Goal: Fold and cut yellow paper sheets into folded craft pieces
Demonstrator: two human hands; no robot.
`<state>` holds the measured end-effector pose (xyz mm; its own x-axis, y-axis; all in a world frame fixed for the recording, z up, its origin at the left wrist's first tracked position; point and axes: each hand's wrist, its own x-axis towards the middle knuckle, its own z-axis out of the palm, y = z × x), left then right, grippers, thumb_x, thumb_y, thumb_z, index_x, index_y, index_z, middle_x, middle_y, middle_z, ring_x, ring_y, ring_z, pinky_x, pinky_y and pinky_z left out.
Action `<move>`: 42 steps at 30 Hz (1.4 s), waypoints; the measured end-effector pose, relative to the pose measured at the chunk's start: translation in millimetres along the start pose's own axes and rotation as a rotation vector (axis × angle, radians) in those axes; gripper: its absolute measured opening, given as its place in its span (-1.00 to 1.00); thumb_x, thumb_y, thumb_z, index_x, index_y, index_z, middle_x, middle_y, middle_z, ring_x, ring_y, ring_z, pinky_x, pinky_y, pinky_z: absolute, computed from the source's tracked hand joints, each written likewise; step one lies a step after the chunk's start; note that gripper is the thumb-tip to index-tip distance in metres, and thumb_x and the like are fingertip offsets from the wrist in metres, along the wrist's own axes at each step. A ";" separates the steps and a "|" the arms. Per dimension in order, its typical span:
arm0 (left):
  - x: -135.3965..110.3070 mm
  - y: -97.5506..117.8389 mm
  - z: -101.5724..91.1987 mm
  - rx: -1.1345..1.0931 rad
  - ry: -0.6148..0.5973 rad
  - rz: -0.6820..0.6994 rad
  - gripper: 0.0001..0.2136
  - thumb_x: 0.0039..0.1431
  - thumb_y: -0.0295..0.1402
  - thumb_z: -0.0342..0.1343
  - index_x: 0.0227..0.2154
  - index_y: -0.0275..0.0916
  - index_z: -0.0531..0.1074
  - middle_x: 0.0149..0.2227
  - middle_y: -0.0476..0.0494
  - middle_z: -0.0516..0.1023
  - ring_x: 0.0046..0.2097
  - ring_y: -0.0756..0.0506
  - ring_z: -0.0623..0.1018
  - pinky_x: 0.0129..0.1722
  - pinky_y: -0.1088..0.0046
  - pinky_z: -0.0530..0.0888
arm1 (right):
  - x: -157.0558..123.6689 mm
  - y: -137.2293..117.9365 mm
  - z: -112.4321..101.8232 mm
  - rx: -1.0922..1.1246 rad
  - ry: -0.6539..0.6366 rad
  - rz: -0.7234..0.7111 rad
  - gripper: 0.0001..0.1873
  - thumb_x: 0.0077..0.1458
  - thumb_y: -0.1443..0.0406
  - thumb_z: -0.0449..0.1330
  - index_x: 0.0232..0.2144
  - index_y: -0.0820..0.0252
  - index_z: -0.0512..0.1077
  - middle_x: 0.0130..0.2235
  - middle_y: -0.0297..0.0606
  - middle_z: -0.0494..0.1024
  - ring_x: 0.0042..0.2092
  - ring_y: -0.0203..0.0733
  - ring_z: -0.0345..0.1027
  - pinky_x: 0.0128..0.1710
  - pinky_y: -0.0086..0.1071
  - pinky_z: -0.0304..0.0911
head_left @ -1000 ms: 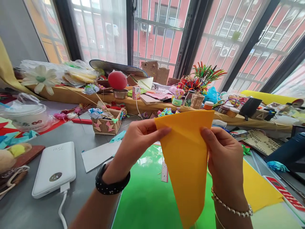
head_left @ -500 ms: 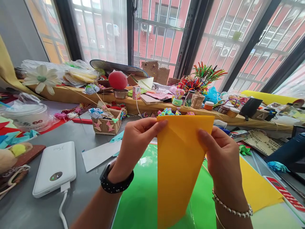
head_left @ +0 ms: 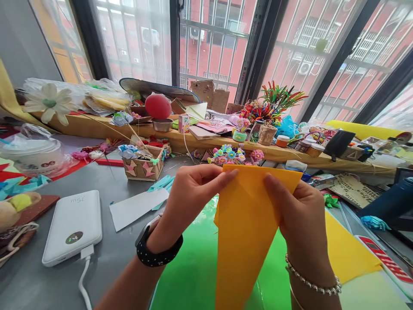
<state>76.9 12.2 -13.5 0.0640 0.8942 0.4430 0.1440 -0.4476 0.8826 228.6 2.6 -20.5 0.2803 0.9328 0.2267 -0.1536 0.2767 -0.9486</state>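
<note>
A sheet of orange-yellow paper [head_left: 247, 232] hangs upright between my hands, its top edge level and its lower end narrower. My left hand [head_left: 198, 198] pinches the top left corner between thumb and fingers. Further right, my right hand [head_left: 303, 211] grips the upper right part, thumb in front and fingers hidden behind. Underneath lies a glossy green mat [head_left: 190, 267]. Another yellow sheet [head_left: 350, 249] rests flat beyond my right wrist.
At the left are a white power bank [head_left: 75, 228] with a cable and a white paper strip [head_left: 138, 209]. A cardboard box [head_left: 143, 165] holds paper flowers. Craft supplies crowd the window ledge [head_left: 206, 140], with a red balloon [head_left: 158, 106] among them.
The paper's top edge has shifted right and slightly down with my hands, and its right corner sticks out further. A flap now shows at its left edge. Both hands keep their hold.
</note>
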 end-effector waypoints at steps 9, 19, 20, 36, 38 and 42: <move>0.8 -2.5 1.8 0.113 0.047 0.060 -0.72 -0.04 -0.24 0.09 -0.73 -0.26 0.31 -0.69 0.10 0.18 -0.60 0.10 0.18 -0.66 0.60 0.12 | 4.3 3.7 -6.7 -0.167 -0.072 -0.145 -0.79 -0.11 0.16 0.20 -0.45 0.18 0.44 -0.47 -0.25 0.53 -0.48 -0.16 0.41 -0.58 -0.35 0.34; -9.4 7.9 2.3 0.410 -0.047 0.403 -0.89 -0.02 -0.41 0.12 -0.60 -0.25 0.45 -0.63 0.11 0.45 -0.58 0.14 0.36 -0.56 0.68 0.26 | 2.6 -3.7 -18.9 -0.776 -0.201 -0.863 -0.89 -0.14 0.27 0.25 -0.45 0.11 0.45 -0.39 -0.30 0.49 -0.29 -0.19 0.32 -0.24 -0.30 0.21; -9.6 8.7 2.0 0.412 -0.063 0.408 -0.90 -0.02 -0.41 0.12 -0.59 -0.25 0.46 -0.62 0.11 0.46 -0.57 0.13 0.37 -0.55 0.68 0.26 | 0.8 -4.2 -19.5 -0.766 -0.205 -0.835 -0.93 -0.12 0.26 0.24 -0.50 0.11 0.45 -0.46 -0.33 0.48 -0.36 -0.22 0.31 -0.31 -0.33 0.21; -5.6 8.1 -4.5 0.290 -0.223 0.314 -0.91 -0.02 -0.38 0.13 -0.45 -0.25 0.51 -0.50 0.08 0.56 -0.49 0.11 0.47 -0.47 0.76 0.35 | -0.2 -4.5 -20.2 -0.690 -0.175 -0.591 -0.89 -0.10 0.23 0.21 -0.59 0.07 0.49 -0.56 -0.37 0.48 -0.51 -0.28 0.30 -0.53 -0.43 0.19; -5.1 7.6 -4.5 0.295 -0.226 0.314 -0.91 -0.01 -0.39 0.12 -0.45 -0.25 0.51 -0.50 0.09 0.56 -0.49 0.12 0.47 -0.47 0.76 0.35 | -0.1 -4.1 -20.7 -0.684 -0.185 -0.583 -0.89 -0.09 0.23 0.21 -0.58 0.06 0.49 -0.55 -0.38 0.49 -0.50 -0.28 0.30 -0.52 -0.44 0.18; -4.7 5.5 -4.7 0.308 -0.222 0.321 -0.90 0.00 -0.40 0.11 -0.43 -0.24 0.52 -0.50 0.09 0.56 -0.49 0.12 0.47 -0.47 0.76 0.34 | 0.7 -5.0 -22.5 -0.701 -0.211 -0.582 -0.90 -0.08 0.23 0.21 -0.57 0.04 0.49 -0.54 -0.40 0.50 -0.49 -0.30 0.30 -0.49 -0.45 0.19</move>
<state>72.7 5.5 -9.9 0.3570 0.7069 0.6106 0.3658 -0.7073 0.6049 250.9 -3.4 -20.5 -0.0552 0.7330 0.6780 0.5828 0.5750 -0.5742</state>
